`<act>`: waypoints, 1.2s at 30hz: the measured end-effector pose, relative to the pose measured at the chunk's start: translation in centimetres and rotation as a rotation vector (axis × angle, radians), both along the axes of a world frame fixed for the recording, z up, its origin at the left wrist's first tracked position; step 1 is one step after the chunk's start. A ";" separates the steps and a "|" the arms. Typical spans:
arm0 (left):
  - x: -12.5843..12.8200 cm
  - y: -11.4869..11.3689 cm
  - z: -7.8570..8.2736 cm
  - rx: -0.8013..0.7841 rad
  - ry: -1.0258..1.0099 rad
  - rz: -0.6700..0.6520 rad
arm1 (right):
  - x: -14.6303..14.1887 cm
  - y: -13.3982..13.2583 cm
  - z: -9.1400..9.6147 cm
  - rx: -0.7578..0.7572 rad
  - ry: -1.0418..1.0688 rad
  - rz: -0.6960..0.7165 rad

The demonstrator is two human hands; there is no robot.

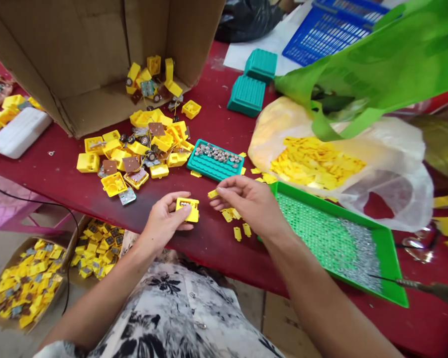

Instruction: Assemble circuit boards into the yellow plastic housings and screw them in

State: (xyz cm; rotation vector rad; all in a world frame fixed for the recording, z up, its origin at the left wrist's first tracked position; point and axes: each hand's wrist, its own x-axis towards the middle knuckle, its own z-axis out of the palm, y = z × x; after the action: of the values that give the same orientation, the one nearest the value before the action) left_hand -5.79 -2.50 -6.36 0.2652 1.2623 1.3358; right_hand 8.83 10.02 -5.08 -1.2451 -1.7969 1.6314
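Observation:
My left hand (168,216) grips a small yellow plastic casing (191,215); a slot in its upper face shows silvery parts inside. To the right of it, my right hand (246,199) pinches a small flat yellow cover (212,194) between thumb and fingertips, apart from the casing. Several loose yellow covers (237,233) lie on the red table just under my right hand. Beyond both hands sits a teal ridged tray (209,170) with many silver button cells (218,153) on it.
Yellow casings with circuit boards (114,184) are heaped before a cardboard box (93,64). At right are a green basket (390,248) of screws, a screwdriver (429,288) and a bag (263,134) of yellow covers. Boxes of yellow casings (26,283) stand below the table at left.

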 end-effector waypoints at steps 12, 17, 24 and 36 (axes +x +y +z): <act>1.1 0.0 -1.1 0.100 0.185 -0.005 | -1.5 -4.1 0.5 -0.096 0.054 -0.107; 1.5 -0.1 -1.9 0.133 0.341 0.011 | -2.3 -4.8 -0.3 -0.056 0.012 -0.154; 1.2 0.0 -1.2 0.163 0.315 0.015 | -2.8 -5.8 -0.2 0.095 0.002 -0.158; 0.9 -0.8 -0.7 0.204 0.209 0.012 | -1.9 -4.5 0.2 0.223 -0.131 0.077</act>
State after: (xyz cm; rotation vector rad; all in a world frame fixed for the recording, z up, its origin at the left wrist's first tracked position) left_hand -4.93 -3.32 -7.05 0.5526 1.3020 1.4784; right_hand 6.92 5.50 -4.89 -1.2182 -2.0651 1.3692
